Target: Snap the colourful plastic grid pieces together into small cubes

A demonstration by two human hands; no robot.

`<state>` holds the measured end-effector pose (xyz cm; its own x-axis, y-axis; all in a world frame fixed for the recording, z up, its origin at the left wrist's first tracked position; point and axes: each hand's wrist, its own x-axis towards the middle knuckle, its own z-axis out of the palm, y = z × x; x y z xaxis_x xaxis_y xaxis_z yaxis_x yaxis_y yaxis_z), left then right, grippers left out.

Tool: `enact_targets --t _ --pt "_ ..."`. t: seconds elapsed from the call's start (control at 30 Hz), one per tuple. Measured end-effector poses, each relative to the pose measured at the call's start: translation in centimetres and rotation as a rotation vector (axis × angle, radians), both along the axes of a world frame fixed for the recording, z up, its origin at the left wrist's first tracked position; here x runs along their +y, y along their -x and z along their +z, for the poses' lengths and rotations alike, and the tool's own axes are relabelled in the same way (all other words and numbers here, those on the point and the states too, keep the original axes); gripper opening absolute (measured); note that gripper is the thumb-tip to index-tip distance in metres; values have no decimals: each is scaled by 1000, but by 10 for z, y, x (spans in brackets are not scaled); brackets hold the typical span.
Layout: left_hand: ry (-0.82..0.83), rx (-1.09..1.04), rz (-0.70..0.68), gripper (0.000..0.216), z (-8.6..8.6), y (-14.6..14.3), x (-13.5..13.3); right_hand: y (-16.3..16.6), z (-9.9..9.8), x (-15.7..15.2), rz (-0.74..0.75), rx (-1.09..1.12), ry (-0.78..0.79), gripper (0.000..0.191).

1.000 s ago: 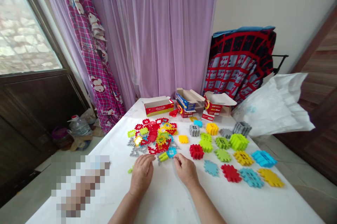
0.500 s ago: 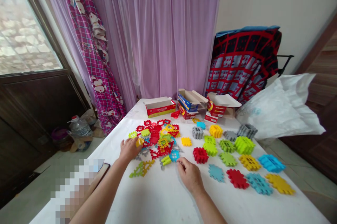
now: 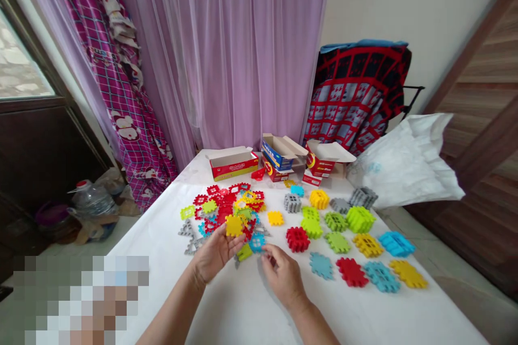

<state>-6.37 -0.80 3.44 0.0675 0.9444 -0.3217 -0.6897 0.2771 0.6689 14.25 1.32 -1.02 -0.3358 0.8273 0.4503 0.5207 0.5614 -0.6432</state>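
My left hand (image 3: 214, 250), palm turned up, pinches a yellow square building tile (image 3: 233, 225) with toothed edges between thumb and fingers. It is raised over the near edge of a mixed pile of tiles (image 3: 226, 212) in red, yellow, blue, green and grey. My right hand (image 3: 283, 275) rests on the table with its fingers curled together and nothing visible in them. Its fingertips are beside a blue window tile (image 3: 257, 242); whether they touch it I cannot tell. A lime-green piece (image 3: 244, 252) lies between the hands, partly covered by my left fingers.
Stacks sorted by colour stand at the right, among them red window tiles (image 3: 297, 239), green tiles (image 3: 360, 219) and blue tiles (image 3: 396, 243). Open cardboard boxes (image 3: 234, 168) line the back of the white table (image 3: 226, 312). A white sack (image 3: 400, 167) leans at the right edge.
My left hand has lifted the yellow tile from the pile's left side and brought it right, turning palm up. My right hand stays by the blue tile. The view has shifted slightly right.
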Motion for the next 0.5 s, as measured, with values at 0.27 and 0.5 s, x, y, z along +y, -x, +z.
enact_targets --t 0.27,0.5 --pt "-36 -133 -91 30 -21 -16 -2 7 78 24 194 -239 -212 50" --pt "-102 -113 -103 34 -29 -19 -4 30 89 29 295 -446 -146 53"
